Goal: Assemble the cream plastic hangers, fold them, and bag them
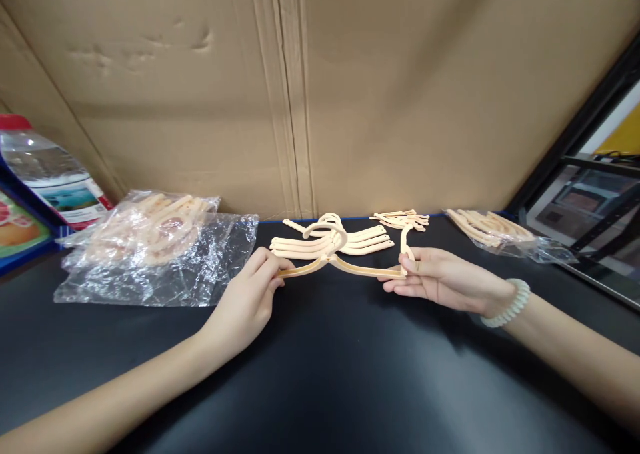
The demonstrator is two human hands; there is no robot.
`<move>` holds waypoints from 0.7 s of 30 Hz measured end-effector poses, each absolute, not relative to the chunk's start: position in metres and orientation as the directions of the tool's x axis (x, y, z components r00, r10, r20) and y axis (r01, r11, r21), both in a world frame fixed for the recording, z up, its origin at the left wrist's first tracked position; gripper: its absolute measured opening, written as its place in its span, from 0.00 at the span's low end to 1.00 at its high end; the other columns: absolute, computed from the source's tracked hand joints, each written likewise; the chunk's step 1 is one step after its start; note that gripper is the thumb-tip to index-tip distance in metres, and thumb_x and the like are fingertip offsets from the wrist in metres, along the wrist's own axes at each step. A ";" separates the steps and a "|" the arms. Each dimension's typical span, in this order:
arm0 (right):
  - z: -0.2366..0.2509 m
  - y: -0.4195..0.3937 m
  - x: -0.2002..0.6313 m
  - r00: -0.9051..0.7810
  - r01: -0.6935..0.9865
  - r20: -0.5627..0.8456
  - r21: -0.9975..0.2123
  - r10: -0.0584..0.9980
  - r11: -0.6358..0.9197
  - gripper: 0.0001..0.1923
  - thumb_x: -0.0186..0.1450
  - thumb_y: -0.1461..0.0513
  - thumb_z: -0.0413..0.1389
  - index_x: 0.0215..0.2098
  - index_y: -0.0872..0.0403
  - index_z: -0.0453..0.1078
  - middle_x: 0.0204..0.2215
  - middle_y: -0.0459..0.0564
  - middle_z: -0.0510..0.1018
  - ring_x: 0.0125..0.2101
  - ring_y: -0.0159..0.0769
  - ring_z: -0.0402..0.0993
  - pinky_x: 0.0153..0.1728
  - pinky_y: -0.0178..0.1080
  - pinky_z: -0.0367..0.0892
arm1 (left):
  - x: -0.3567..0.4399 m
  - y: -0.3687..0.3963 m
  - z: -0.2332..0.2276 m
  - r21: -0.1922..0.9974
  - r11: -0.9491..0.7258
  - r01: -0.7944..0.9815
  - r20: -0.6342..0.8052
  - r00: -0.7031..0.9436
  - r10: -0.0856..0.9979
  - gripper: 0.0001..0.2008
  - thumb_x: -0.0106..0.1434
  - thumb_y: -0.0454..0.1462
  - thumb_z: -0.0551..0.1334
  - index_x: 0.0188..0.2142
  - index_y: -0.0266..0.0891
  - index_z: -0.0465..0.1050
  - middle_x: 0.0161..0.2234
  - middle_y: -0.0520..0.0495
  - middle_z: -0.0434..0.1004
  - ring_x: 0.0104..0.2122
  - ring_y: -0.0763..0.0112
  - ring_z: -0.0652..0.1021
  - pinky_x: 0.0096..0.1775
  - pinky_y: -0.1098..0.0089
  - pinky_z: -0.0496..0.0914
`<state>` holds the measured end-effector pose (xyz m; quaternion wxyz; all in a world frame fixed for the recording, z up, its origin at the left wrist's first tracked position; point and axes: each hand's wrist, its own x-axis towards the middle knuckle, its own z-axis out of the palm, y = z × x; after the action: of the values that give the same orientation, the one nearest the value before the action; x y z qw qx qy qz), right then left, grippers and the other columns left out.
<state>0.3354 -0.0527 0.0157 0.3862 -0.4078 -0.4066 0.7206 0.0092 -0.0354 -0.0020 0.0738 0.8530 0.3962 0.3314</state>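
A peach-coloured plastic hanger is held up between my two hands, its hook pointing up and back. Its left arm end is pinched in the fingers of my left hand. At the other end, my right hand grips the hanger together with a short curved piece of the same colour, which stands up from the arm's tip. Whether the two pieces are joined is hidden by my thumb. Behind the hanger lies a stack of similar hangers with their hooks together.
A clear plastic bag of peach hanger parts lies at the left. Loose thin pieces lie at the back, and another bag of parts at the right. A red-capped bottle stands far left. Cardboard walls off the black table.
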 end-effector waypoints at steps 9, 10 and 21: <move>0.017 -0.061 0.323 -0.271 -0.206 -0.133 -0.960 0.953 -0.192 0.15 0.59 0.59 0.65 0.26 0.55 0.63 0.34 0.50 0.78 0.42 0.42 0.79 0.55 0.48 0.69 | 0.009 -0.038 -0.001 0.370 -0.665 0.648 0.505 0.461 0.730 0.11 0.67 0.30 0.48 0.42 0.41 0.66 0.38 0.49 0.64 0.33 0.72 0.73 0.37 0.70 0.71; 0.018 -0.061 0.321 -0.251 -0.197 -0.124 -0.964 0.960 -0.176 0.15 0.59 0.59 0.65 0.26 0.55 0.63 0.34 0.50 0.79 0.41 0.42 0.79 0.55 0.49 0.69 | 0.009 -0.039 0.000 0.362 -0.669 0.650 0.506 0.466 0.726 0.11 0.66 0.30 0.48 0.42 0.41 0.66 0.38 0.49 0.64 0.33 0.72 0.73 0.36 0.70 0.71; 0.009 -0.056 0.320 -0.161 -0.282 -0.056 -0.954 0.985 -0.101 0.13 0.62 0.58 0.63 0.30 0.52 0.62 0.33 0.47 0.80 0.41 0.41 0.80 0.52 0.48 0.70 | 0.011 -0.044 0.003 0.277 -0.687 0.672 0.519 0.496 0.696 0.11 0.69 0.34 0.50 0.49 0.41 0.65 0.40 0.47 0.65 0.37 0.69 0.74 0.39 0.70 0.71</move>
<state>0.3199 -0.0564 0.0091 0.5079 -0.4016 -0.4377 0.6238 0.0114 -0.0439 0.0033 0.0190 0.8648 0.3954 0.3089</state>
